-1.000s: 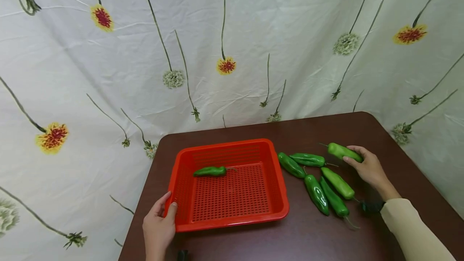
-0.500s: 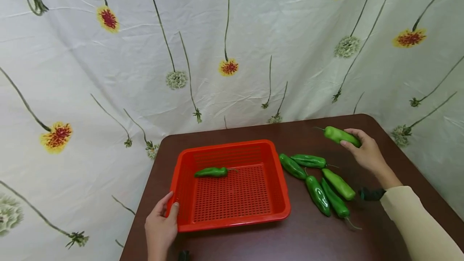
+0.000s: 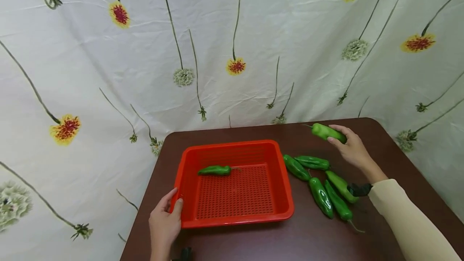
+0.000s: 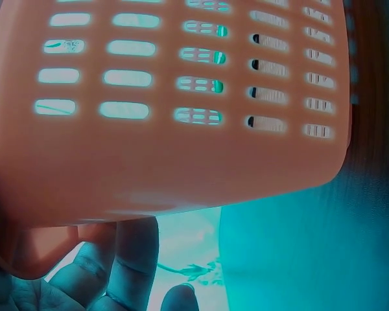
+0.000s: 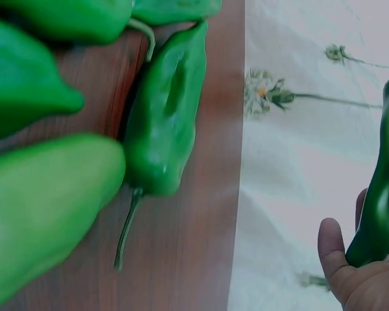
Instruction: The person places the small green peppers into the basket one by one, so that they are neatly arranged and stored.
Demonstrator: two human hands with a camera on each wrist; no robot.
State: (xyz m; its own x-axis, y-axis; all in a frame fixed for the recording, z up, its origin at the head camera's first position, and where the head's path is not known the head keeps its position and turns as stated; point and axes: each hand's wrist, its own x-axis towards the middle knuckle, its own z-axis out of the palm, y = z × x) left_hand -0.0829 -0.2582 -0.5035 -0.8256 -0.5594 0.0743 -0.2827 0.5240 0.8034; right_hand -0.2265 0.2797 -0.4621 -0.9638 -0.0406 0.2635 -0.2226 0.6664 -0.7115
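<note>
My left hand (image 3: 164, 220) holds the left rim of a red plastic basket (image 3: 237, 220), its thumb on the inner side. In the left wrist view fingers show beside the slotted basket wall (image 4: 181, 168). One dark green pepper (image 3: 214, 170) lies inside the basket, stem to the right. Above the far right of the table, my right hand (image 3: 351, 146) grips a lighter green pepper (image 3: 324, 131) between thumb and fingers, stem pointing left. That same pepper (image 5: 379, 188) shows at the right edge of the right wrist view, partly cut off.
Several green peppers (image 3: 320, 197) lie bunched on the brown table (image 3: 253, 241), just right of the basket. A pale curtain (image 3: 217, 19) with printed flowers hangs behind the table. A dark band (image 3: 359, 189) is on the right wrist, below a cream sleeve (image 3: 402, 212).
My right hand has lifted the light green pepper off the table, up and then leftward toward the basket. The left hand keeps its hold on the rim. The head view has shifted slightly.
</note>
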